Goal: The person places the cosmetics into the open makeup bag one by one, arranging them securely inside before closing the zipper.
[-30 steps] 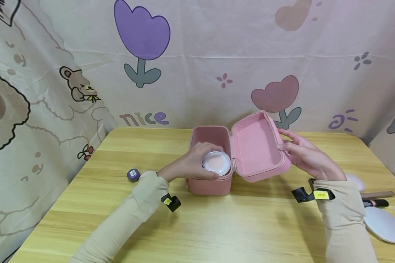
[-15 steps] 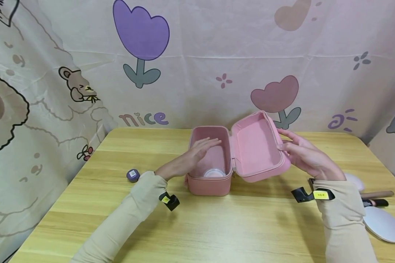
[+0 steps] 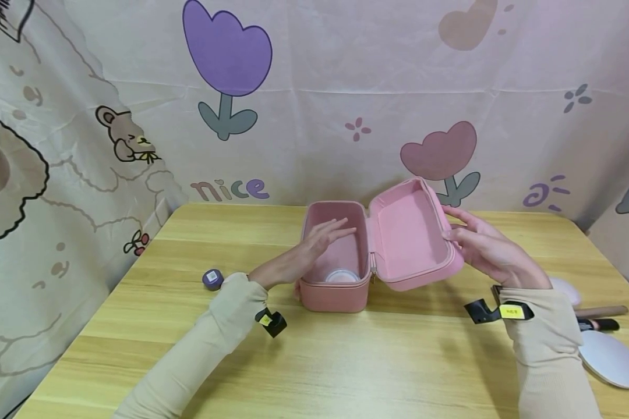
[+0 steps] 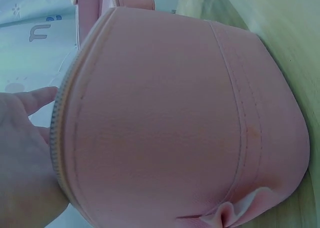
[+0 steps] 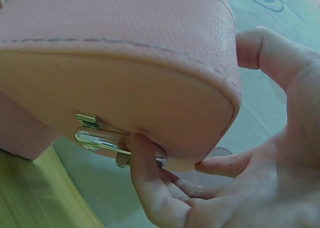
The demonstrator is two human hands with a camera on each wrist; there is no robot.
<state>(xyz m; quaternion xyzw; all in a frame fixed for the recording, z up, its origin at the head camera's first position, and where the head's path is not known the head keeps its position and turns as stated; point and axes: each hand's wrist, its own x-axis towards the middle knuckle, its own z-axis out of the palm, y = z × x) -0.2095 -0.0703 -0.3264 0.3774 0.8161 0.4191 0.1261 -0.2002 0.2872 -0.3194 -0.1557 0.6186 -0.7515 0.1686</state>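
A pink zippered cosmetic case [image 3: 332, 298] stands on the table, its lid [image 3: 409, 230] swung out to the right. Inside, near the front wall, lies a clear round container [image 3: 342, 275], partly hidden by the rim. My left hand [image 3: 306, 253] hovers over the case's left rim, fingers straight and holding nothing. In the left wrist view the case's side wall hides some of those fingers. My right hand [image 3: 487, 250] grips the lid by its outer edge. In the right wrist view a finger lies against a shiny metal fitting [image 5: 102, 140] on the lid's outside.
A small purple-lidded jar [image 3: 212, 279] sits left of the case. Beyond the right forearm lie a white oval object [image 3: 611, 358], a black tube-like item [image 3: 600, 323] and a brown stick [image 3: 603, 310]. A printed curtain [image 3: 314, 105] hangs behind the table.
My left hand has let go of the clear round container, which now lies inside the case. That hand drew slightly back and its fingers straightened. The right hand stays on the lid.
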